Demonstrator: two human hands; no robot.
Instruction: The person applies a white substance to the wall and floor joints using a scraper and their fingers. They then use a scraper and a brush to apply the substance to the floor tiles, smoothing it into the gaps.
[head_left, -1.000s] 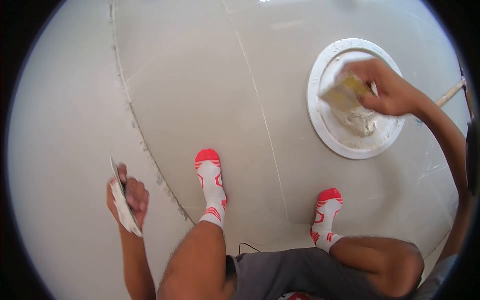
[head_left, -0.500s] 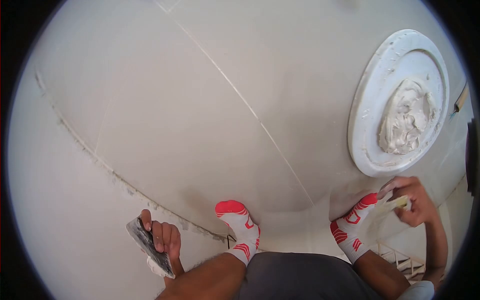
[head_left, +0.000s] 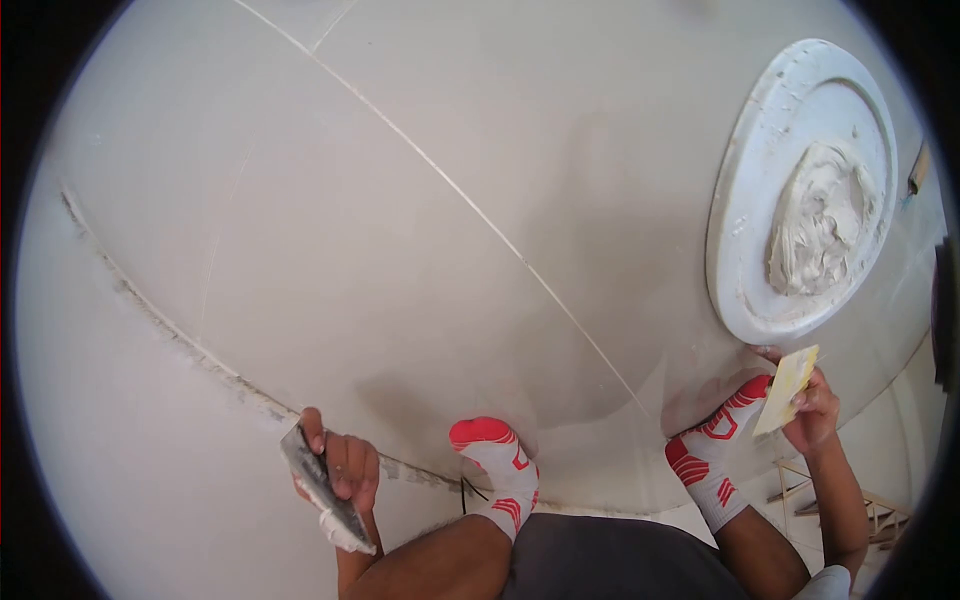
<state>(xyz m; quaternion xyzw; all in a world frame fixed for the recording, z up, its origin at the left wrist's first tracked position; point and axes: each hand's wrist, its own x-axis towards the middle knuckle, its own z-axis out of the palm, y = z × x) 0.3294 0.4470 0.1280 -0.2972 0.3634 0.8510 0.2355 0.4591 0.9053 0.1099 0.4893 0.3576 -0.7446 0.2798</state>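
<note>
At the lower left, my left hand (head_left: 347,468) is closed round a dark flat scraper (head_left: 318,482) with white paste along its lower edge. The scraper is close to the rough joint (head_left: 235,378) between floor and wall. My right hand (head_left: 815,410) grips a pale yellow flat spreader (head_left: 788,390), held on edge beside my right foot. Just beyond that hand lies a round white lid (head_left: 735,225) on the floor. A mound of white putty (head_left: 822,220) sits in the middle of the lid, its surface smeared and folded.
My feet in white and red socks (head_left: 495,470) (head_left: 715,440) stand on a glossy pale tiled floor (head_left: 400,260) with thin white joint lines. A wooden-handled tool (head_left: 918,170) lies at the far right. A wooden lattice (head_left: 870,510) shows at lower right.
My left hand has moved slightly right and up with the scraper. My right hand has turned the spreader, so its broad yellow face now shows. The view has shifted a little.
</note>
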